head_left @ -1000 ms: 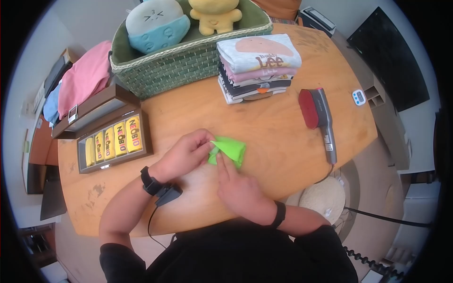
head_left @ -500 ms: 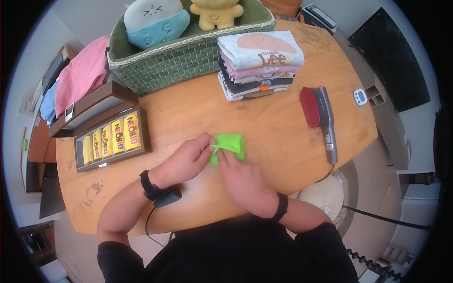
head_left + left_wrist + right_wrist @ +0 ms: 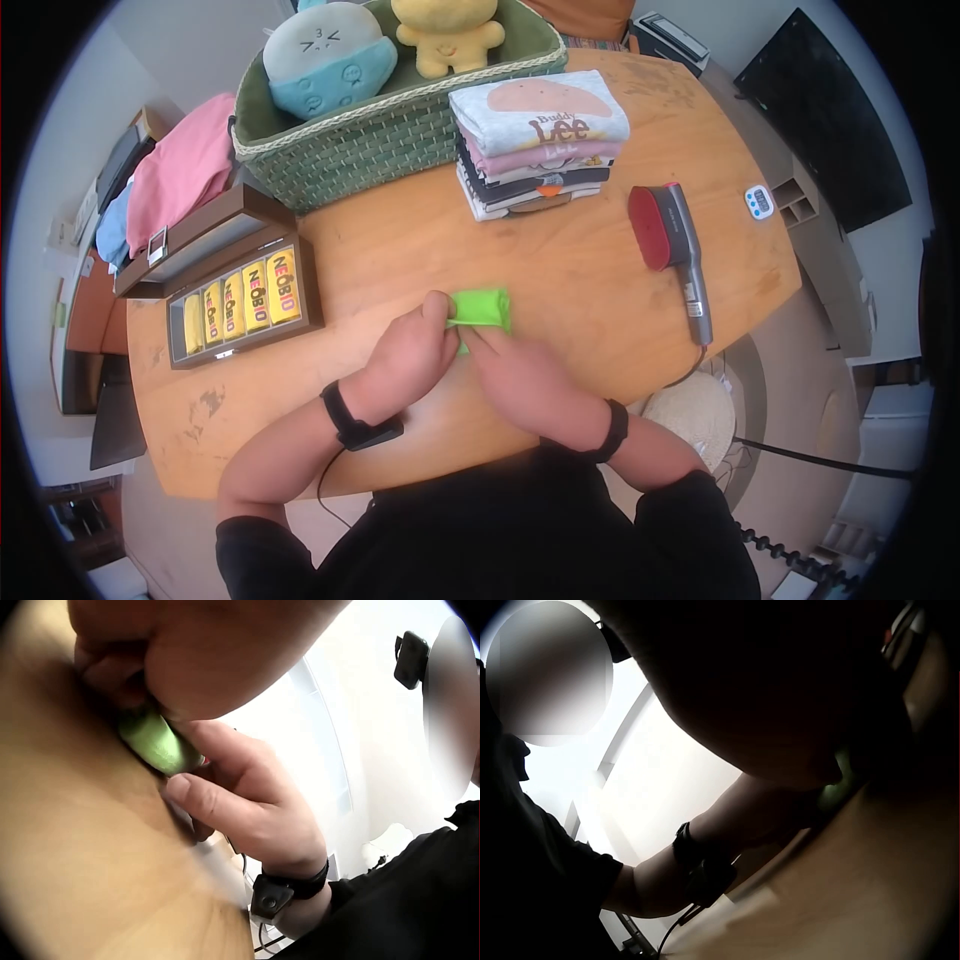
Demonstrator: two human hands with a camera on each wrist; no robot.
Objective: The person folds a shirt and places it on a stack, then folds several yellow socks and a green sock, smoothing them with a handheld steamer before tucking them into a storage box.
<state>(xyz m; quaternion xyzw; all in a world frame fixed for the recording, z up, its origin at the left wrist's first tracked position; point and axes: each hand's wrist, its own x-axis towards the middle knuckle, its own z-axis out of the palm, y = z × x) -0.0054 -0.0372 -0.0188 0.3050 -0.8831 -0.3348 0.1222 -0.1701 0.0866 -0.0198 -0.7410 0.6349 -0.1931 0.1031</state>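
Note:
A small bright green folded cloth [image 3: 482, 305] lies on the wooden table, below the centre of the head view. My left hand [image 3: 412, 345] pinches its left edge between curled fingers and thumb. From the near side my right hand [image 3: 525, 375] grips the cloth's near edge, fingertips tucked in at the fold. A thin band of the cloth stretches between the two hands. In the left wrist view the green cloth [image 3: 159, 744] shows as a rounded roll between both hands. The right wrist view is dark, and only a bit of green cloth [image 3: 836, 791] shows there.
At left stands an open brown box [image 3: 312, 290] of yellow rolled packs [image 3: 255, 295]. Behind are a green woven basket [image 3: 370, 150] with plush toys and a stack of folded shirts [image 3: 540, 150]. A corded garment brush [image 3: 680, 250] and small timer [image 3: 759, 203] lie at right.
The loose green flap has been folded down, and the cloth now looks smaller and more compact. Both hands have drawn closer together, the right fingers moving from on top into the fold.

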